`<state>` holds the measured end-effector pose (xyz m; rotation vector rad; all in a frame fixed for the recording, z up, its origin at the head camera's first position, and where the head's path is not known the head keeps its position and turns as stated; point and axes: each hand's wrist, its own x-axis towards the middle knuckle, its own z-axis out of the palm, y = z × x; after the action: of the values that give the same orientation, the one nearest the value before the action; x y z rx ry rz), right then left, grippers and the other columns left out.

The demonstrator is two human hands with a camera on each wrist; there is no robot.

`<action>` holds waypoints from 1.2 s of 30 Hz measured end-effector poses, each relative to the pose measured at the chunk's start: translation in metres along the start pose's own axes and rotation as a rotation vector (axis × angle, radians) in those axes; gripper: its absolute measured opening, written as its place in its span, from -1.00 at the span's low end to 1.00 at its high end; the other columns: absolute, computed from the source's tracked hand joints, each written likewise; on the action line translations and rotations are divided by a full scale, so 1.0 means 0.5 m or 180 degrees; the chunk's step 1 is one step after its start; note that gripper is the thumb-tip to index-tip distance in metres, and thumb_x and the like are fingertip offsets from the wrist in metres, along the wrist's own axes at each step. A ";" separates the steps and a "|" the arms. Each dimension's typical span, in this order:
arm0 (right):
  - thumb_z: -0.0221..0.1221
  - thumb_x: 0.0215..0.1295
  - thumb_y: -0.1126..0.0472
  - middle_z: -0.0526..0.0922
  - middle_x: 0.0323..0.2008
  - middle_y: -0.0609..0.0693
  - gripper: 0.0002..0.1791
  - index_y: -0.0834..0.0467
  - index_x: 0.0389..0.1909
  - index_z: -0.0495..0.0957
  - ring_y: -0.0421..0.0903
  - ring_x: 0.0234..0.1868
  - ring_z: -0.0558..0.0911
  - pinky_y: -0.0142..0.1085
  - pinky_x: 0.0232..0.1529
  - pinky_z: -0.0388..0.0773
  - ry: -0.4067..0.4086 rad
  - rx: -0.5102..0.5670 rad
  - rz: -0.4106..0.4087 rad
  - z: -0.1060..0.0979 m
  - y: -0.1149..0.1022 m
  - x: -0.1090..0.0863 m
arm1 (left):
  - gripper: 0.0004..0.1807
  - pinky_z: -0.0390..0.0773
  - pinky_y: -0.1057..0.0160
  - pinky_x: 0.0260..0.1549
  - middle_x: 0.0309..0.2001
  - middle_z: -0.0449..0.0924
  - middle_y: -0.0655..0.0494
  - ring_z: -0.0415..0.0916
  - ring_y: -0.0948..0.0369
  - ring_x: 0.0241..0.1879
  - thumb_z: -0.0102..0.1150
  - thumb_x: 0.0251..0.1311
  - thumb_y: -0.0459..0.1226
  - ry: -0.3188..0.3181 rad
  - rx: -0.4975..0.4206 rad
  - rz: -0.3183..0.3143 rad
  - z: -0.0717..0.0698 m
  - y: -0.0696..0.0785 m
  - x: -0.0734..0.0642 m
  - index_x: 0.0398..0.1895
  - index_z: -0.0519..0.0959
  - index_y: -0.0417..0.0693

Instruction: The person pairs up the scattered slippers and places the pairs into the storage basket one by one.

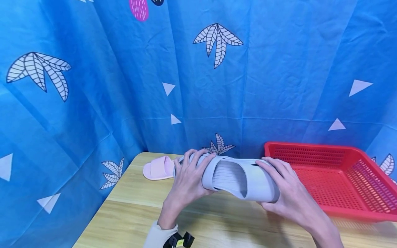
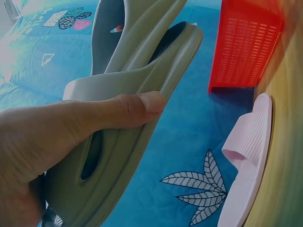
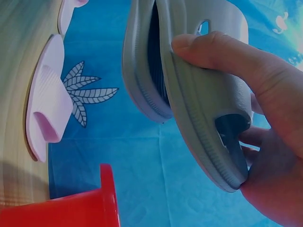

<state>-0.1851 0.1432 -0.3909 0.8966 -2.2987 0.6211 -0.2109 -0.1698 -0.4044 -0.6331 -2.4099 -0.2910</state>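
Observation:
A pair of grey slippers [image 1: 262,181] is held up above the table, the two overlapping with their soles close together. My left hand [image 1: 189,175] grips the pair at the left end, and in the left wrist view its thumb lies along the side of a grey slipper [image 2: 128,165]. At the right end, my right hand [image 1: 289,191] holds the pair with fingers over the top and thumb below. The right wrist view shows that thumb pressing the strap side of the nearer slipper [image 3: 189,94]. A pink slipper [image 1: 159,167] lies on the table behind my left hand.
A red perforated plastic basket [image 1: 322,186] stands at the right on the wooden table [image 1: 130,213]. Behind and to the left hangs a blue patterned curtain [image 1: 211,93]. In the right wrist view, part of a second pink slipper [image 3: 67,12] shows beyond the first.

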 end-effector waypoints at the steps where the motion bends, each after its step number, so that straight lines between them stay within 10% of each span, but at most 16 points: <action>1: 0.76 -0.57 0.04 0.44 0.34 0.08 0.30 0.04 0.44 0.42 0.06 0.31 0.37 0.12 -0.03 0.56 0.0009 0.0002 -0.0003 0.002 0.001 0.000 | 0.22 0.27 -0.35 0.01 0.40 0.35 0.14 0.24 -0.06 0.31 0.65 -0.45 0.34 0.0002 0.0005 -0.0002 0.000 0.000 0.000 0.46 0.36 0.33; 36: 0.76 -0.55 0.10 0.47 0.35 0.12 0.27 0.08 0.43 0.44 0.09 0.34 0.34 0.13 -0.05 0.63 -0.0022 0.0187 -0.0091 0.041 -0.005 0.007 | 0.21 0.28 -0.36 -0.06 0.35 0.41 0.08 0.27 -0.08 0.28 0.69 -0.53 0.28 0.0042 -0.0033 0.0101 0.011 0.031 0.002 0.42 0.41 0.32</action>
<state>-0.1926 0.1279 -0.4026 0.9588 -2.2803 0.6773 -0.2066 -0.1543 -0.4074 -0.6712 -2.3850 -0.2936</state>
